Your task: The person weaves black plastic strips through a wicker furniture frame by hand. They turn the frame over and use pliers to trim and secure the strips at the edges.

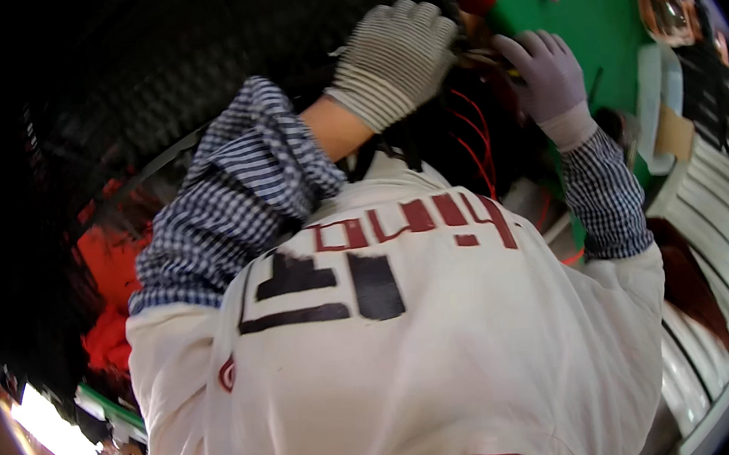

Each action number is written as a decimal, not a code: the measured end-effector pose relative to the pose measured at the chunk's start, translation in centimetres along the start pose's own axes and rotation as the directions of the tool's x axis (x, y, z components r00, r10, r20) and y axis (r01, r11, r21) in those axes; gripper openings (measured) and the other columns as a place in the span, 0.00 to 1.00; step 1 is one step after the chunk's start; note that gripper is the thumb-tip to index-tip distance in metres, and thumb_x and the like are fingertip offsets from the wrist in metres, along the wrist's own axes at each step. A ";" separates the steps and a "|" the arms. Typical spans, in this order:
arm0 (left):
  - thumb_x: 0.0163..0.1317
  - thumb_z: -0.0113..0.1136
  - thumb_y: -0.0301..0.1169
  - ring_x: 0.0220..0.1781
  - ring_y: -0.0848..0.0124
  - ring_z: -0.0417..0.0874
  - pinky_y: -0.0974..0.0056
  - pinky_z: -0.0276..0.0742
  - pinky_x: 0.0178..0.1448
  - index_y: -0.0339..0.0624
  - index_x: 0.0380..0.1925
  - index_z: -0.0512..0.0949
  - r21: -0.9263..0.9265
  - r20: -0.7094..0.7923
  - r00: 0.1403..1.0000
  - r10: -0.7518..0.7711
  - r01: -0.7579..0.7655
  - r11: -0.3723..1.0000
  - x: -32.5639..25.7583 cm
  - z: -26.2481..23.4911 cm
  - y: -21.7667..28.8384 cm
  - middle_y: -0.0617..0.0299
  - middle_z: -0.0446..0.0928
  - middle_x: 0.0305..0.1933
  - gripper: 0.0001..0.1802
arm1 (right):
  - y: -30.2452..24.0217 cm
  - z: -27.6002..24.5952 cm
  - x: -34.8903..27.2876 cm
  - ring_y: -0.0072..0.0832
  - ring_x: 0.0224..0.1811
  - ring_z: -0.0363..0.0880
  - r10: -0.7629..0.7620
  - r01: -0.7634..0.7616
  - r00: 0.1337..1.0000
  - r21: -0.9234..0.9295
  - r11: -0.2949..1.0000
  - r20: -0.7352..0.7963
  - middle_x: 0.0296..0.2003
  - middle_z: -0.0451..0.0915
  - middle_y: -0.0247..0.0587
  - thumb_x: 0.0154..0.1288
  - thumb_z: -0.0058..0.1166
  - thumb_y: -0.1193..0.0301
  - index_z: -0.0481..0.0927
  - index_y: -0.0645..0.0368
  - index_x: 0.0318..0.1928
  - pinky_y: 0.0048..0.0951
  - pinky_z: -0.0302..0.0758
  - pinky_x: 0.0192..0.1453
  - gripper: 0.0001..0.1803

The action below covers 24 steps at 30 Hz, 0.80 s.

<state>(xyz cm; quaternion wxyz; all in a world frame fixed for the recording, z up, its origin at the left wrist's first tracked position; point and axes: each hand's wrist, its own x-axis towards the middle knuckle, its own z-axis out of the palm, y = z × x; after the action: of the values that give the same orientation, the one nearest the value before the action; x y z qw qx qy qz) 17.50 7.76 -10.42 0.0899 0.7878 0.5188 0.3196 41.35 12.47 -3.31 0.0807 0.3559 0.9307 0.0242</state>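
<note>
Reaching upward, the left hand (396, 58), in a striped knit glove, is shown with fingers curled shut against dark material; what they grip cannot be told. The right hand (547, 69), grey-gloved, is held beside it, fingers slightly apart, touching red wires (481, 142). A green panel (595, 21) and white corrugated sheeting (723, 210) are seen at right.
</note>
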 end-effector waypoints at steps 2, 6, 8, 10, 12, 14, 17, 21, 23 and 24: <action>0.57 0.67 0.39 0.38 0.55 0.84 0.50 0.81 0.42 0.47 0.30 0.83 -0.097 0.045 0.998 -0.038 0.042 0.994 -1.0 -6.1 -0.4 0.55 0.81 0.33 0.09 | -3.8 -3.8 1.0 0.47 0.54 0.78 -0.051 0.052 0.998 0.023 0.998 -0.037 0.50 0.80 0.46 0.54 0.67 0.73 0.79 0.52 0.60 0.44 0.75 0.61 0.29; 0.54 0.61 0.39 0.35 0.58 0.80 0.53 0.76 0.41 0.48 0.27 0.81 -0.205 -0.285 0.958 -0.034 -0.026 0.978 -5.9 -12.4 3.3 0.58 0.79 0.31 0.08 | -6.7 -10.1 -4.0 0.54 0.46 0.81 -0.278 0.275 0.960 -0.084 0.958 -0.028 0.48 0.81 0.56 0.62 0.63 0.69 0.83 0.54 0.57 0.49 0.81 0.45 0.21; 0.53 0.62 0.41 0.36 0.59 0.80 0.54 0.74 0.42 0.48 0.28 0.81 -0.130 -0.352 0.936 0.008 -0.058 0.990 -8.2 -14.7 2.2 0.60 0.79 0.32 0.10 | -11.8 -12.7 -3.0 0.56 0.38 0.79 -0.143 0.146 0.984 0.023 0.989 -0.110 0.41 0.79 0.56 0.68 0.62 0.69 0.82 0.59 0.53 0.50 0.79 0.42 0.16; 0.55 0.63 0.44 0.42 0.60 0.81 0.53 0.73 0.47 0.47 0.32 0.83 -0.072 -0.178 0.982 0.059 -0.073 0.995 -12.8 -18.7 -2.2 0.61 0.81 0.38 0.13 | -21.5 -12.2 0.4 0.54 0.35 0.77 0.041 -0.028 0.991 0.104 0.994 -0.124 0.34 0.75 0.54 0.58 0.64 0.73 0.81 0.59 0.42 0.50 0.73 0.37 0.11; 0.59 0.64 0.45 0.46 0.61 0.82 0.53 0.75 0.49 0.46 0.36 0.83 -0.005 -0.027 0.994 0.104 -0.104 0.995 -15.5 -20.3 -8.5 0.60 0.81 0.43 0.16 | -29.1 -14.6 6.5 0.43 0.37 0.83 0.030 -0.033 0.999 0.128 0.991 0.025 0.36 0.84 0.45 0.70 0.65 0.62 0.85 0.61 0.50 0.39 0.81 0.41 0.16; 0.61 0.63 0.45 0.46 0.61 0.82 0.52 0.76 0.49 0.45 0.38 0.83 0.039 -0.005 0.997 0.071 -0.071 0.997 -17.0 -21.7 -8.7 0.60 0.81 0.43 0.16 | -30.3 -14.8 7.9 0.44 0.35 0.82 -0.077 0.088 0.995 0.213 0.973 -0.059 0.35 0.83 0.44 0.67 0.67 0.61 0.85 0.60 0.47 0.40 0.80 0.40 0.16; 0.61 0.63 0.46 0.46 0.61 0.82 0.52 0.77 0.48 0.44 0.38 0.83 0.062 0.017 0.999 0.037 -0.038 0.997 -18.1 -23.5 -8.8 0.60 0.81 0.42 0.17 | -30.9 -14.7 8.4 0.44 0.34 0.82 -0.113 0.141 0.987 0.279 0.950 -0.115 0.33 0.82 0.43 0.64 0.70 0.61 0.86 0.58 0.43 0.41 0.80 0.39 0.15; 0.59 0.64 0.47 0.46 0.60 0.83 0.52 0.77 0.48 0.46 0.36 0.83 0.046 -0.046 0.999 0.005 -0.003 0.999 -18.0 -22.8 -9.2 0.60 0.82 0.42 0.17 | -30.8 -14.7 8.8 0.44 0.34 0.82 -0.096 0.123 0.990 0.309 0.943 -0.101 0.33 0.83 0.44 0.62 0.72 0.61 0.86 0.59 0.42 0.41 0.80 0.39 0.17; 0.57 0.64 0.48 0.46 0.59 0.83 0.51 0.77 0.48 0.46 0.35 0.83 0.040 -0.073 0.997 0.004 -0.001 0.999 -17.7 -22.8 -9.3 0.59 0.82 0.42 0.17 | -30.6 -15.1 9.0 0.44 0.34 0.82 -0.081 0.109 0.992 0.313 0.944 -0.099 0.33 0.83 0.44 0.61 0.73 0.61 0.86 0.60 0.42 0.40 0.80 0.39 0.17; 0.56 0.64 0.48 0.47 0.59 0.83 0.51 0.77 0.48 0.47 0.35 0.83 0.031 -0.080 0.997 0.009 -0.006 0.999 -17.5 -22.5 -9.3 0.59 0.82 0.42 0.17 | -30.3 -15.2 8.7 0.43 0.35 0.82 -0.064 0.087 0.995 0.316 0.945 -0.081 0.33 0.83 0.45 0.60 0.74 0.62 0.86 0.60 0.42 0.40 0.81 0.40 0.17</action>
<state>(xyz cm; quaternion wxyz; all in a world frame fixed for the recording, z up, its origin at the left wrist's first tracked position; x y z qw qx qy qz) -7.49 -7.67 -4.40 0.0555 0.7776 0.5238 0.3433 12.46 -4.14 7.41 -0.0097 0.3274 0.9375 -0.1172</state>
